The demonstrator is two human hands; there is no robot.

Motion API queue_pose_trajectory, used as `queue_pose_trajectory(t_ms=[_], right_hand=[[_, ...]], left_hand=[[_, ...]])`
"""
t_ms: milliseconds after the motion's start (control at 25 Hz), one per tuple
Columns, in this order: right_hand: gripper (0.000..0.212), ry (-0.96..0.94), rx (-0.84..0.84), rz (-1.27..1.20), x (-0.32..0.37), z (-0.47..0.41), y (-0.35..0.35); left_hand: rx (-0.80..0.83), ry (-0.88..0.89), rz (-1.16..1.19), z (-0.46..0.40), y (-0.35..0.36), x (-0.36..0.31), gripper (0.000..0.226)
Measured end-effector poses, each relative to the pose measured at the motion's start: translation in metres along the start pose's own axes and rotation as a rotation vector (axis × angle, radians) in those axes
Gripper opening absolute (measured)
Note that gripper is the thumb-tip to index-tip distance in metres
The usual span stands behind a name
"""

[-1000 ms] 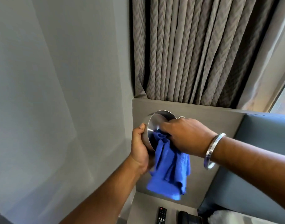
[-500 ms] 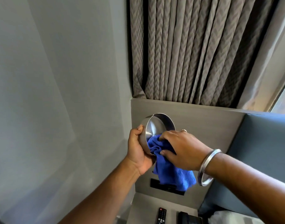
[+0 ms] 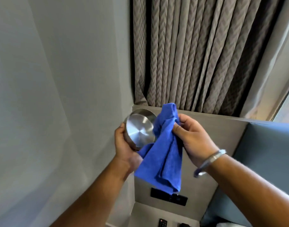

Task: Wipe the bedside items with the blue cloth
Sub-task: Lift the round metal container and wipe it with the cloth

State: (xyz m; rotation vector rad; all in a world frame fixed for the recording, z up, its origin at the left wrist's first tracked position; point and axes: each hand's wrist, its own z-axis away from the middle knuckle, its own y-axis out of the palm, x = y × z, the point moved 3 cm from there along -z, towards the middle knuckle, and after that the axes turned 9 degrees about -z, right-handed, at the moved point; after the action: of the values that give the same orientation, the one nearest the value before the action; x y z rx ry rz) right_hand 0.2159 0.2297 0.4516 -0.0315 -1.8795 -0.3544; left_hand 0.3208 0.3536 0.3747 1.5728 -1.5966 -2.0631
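We hold the steel bowl [image 3: 139,130] cupped base-up in our left hand [image 3: 124,149], our right hand [image 3: 192,136] clenched around the blue cloth [image 3: 161,154] touching its rim; we judge its underside unwiped, and the remote [image 3: 162,223] below untouched.

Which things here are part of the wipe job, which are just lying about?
In the job:
- blue cloth, held in the right hand
- steel dish, held in the left hand

Lying about:
- remote control on the bedside table
- curtain
- black wall panel
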Motion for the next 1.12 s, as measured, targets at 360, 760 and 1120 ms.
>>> queue_pose_trajectory(t_ms=[360, 760, 1120], right_hand=[[0.028, -0.394, 0.069, 0.812, 0.017, 0.01, -0.008], [0.045, -0.442, 0.19, 0.892, 0.006, 0.013, 0.016], [0.018, -0.698, 0.238, 1.578, -0.004, 0.003, 0.077]], left_hand=[[0.349, -0.148, 0.124, 0.018, -0.03, -0.016, 0.109], [0.2, -0.089, 0.082, 0.022, -0.039, -0.022, 0.081], [0.234, -0.227, 0.058, 0.032, -0.018, 0.004, 0.066]])
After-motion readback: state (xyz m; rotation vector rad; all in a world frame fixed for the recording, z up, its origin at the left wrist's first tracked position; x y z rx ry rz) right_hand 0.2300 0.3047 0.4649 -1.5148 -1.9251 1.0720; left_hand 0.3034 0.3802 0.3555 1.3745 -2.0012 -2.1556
